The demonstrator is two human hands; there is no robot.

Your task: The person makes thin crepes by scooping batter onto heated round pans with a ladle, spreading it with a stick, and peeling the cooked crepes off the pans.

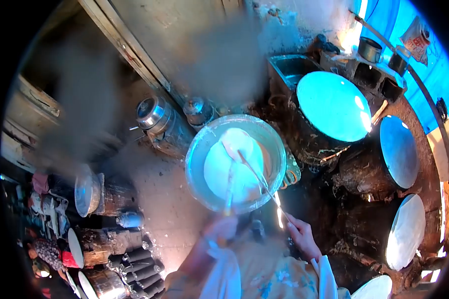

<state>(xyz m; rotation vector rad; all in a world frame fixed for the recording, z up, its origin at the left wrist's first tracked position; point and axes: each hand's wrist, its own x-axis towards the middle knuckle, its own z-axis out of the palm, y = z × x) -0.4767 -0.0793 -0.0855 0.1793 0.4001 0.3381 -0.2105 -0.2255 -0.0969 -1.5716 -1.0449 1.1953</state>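
Both hands engaged at the wide basin [190,167], which stands directly in front of me, white contents [215,175] inside. My right hand [304,238] is closed around the near end of a thin metal handle [262,184], outside the rim. My left hand [220,228] is blurred but appears wrapped around the near end of a pale handle [229,192]. Both handles slope inward and meet near a round ladle head [236,143] over the contents; cannot tell which handle carries it. Presumably I grip the near ends so the length keeps my fingers clear of the contents. Two metal cans [157,117] [199,110] stand just beyond the basin's left side, probably set there to leave my side of the rim unobstructed.
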